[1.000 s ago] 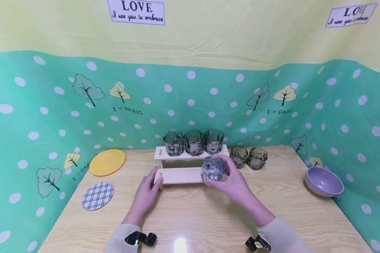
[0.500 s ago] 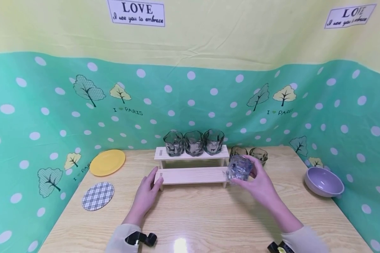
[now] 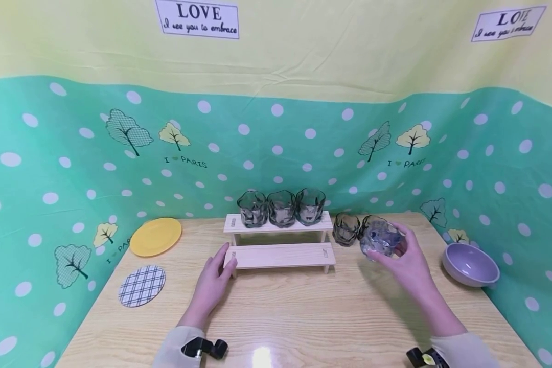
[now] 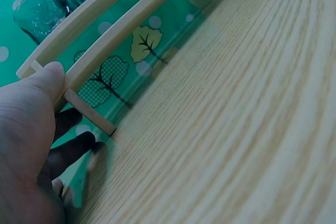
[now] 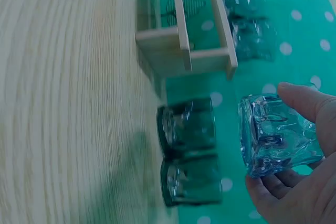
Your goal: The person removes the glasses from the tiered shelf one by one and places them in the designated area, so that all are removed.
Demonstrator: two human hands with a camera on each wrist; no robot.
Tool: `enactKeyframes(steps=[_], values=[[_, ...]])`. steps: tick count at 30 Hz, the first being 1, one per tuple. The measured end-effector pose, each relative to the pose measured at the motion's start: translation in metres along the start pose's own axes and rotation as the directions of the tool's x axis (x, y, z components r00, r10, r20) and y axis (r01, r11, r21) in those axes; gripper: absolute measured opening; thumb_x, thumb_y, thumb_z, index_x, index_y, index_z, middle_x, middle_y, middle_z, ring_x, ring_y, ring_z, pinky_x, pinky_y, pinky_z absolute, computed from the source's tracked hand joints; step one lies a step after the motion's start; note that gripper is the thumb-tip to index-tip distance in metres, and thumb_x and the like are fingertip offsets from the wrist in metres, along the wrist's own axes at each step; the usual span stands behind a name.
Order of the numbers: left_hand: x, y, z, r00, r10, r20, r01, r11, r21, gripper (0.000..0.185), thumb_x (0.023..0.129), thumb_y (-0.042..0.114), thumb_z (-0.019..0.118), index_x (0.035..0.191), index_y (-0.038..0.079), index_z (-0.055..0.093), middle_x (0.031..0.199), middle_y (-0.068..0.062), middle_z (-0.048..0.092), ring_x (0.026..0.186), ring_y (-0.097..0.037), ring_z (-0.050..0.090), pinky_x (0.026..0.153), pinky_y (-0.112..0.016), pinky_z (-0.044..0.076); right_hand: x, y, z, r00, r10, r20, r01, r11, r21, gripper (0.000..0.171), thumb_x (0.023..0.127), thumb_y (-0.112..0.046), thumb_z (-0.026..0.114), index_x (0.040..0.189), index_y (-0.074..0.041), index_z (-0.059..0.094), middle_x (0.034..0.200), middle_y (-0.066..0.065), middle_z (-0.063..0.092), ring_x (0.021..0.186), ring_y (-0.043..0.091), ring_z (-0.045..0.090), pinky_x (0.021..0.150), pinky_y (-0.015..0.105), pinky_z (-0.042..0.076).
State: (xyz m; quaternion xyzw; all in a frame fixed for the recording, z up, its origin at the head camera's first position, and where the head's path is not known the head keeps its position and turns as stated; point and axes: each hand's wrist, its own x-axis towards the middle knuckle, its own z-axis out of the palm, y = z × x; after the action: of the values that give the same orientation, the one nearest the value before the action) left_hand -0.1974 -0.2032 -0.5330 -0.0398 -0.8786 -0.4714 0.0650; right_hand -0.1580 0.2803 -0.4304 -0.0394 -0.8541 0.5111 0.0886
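Observation:
My right hand (image 3: 412, 266) grips a clear, bluish faceted drinking glass (image 3: 378, 241) above the table, to the right of the two-step wooden shelf (image 3: 280, 256). In the right wrist view, thumb and fingers go round this glass (image 5: 278, 135), apart from the two dark glasses (image 5: 189, 129) standing on the table. From the head those two smoky glasses (image 3: 346, 231) stand right of the shelf, one partly hidden behind the held glass. My left hand (image 3: 211, 281) holds the lower step's left end; in the left wrist view its thumb (image 4: 50, 77) presses the corner by the leg.
Three smoky grey glasses (image 3: 282, 208) line the upper step. On the left lie a yellow plate (image 3: 156, 237) and a checked round mat (image 3: 142, 285). A purple bowl (image 3: 471, 264) stands far right. A patterned cloth (image 3: 276, 133) backs the table (image 3: 294, 317).
My right hand has lifted the clear glass off the lower step's right end and carried it right, toward the two smoky glasses on the table. The left hand stays put.

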Motion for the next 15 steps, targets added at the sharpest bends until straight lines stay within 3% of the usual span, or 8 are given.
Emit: enactKeyframes(steps=[3, 8, 15], values=[[0.000, -0.001, 0.000, 1.000, 0.003, 0.000, -0.003, 1.000, -0.002, 0.068, 0.117, 0.046, 0.056, 0.172, 0.010, 0.040, 0.169, -0.017, 0.048, 0.163, -0.054, 0.020, 0.137, -0.059, 0.009, 0.004, 0.007, -0.008, 0.999, 0.026, -0.020, -0.026, 1.000, -0.009, 0.118, 0.091, -0.040, 0.094, 0.176, -0.014, 0.017, 0.159, 0.036, 0.048, 0.144, 0.052, 0.053, 0.108, 0.032, 0.058], [-0.001, 0.000, -0.001, 1.000, 0.001, 0.001, -0.001, 1.000, -0.007, 0.068, 0.116, 0.047, 0.055, 0.172, 0.011, 0.039, 0.170, -0.017, 0.047, 0.163, -0.054, 0.020, 0.137, -0.060, 0.009, 0.011, 0.019, -0.021, 0.996, 0.074, -0.043, -0.074, 0.997, 0.012, 0.121, 0.091, -0.042, 0.094, 0.177, -0.016, 0.012, 0.165, 0.037, 0.041, 0.149, 0.055, 0.045, 0.120, 0.065, 0.045], [-0.002, -0.001, 0.000, 1.000, -0.013, -0.003, 0.013, 1.000, -0.011, 0.070, 0.116, 0.051, 0.055, 0.173, 0.014, 0.039, 0.171, -0.015, 0.045, 0.163, -0.056, 0.018, 0.136, -0.063, 0.011, 0.018, 0.034, -0.032, 0.993, 0.103, -0.058, -0.102, 0.995, 0.018, 0.118, 0.095, -0.037, 0.091, 0.178, -0.015, 0.010, 0.169, 0.037, 0.034, 0.150, 0.056, 0.042, 0.121, 0.068, 0.042]])
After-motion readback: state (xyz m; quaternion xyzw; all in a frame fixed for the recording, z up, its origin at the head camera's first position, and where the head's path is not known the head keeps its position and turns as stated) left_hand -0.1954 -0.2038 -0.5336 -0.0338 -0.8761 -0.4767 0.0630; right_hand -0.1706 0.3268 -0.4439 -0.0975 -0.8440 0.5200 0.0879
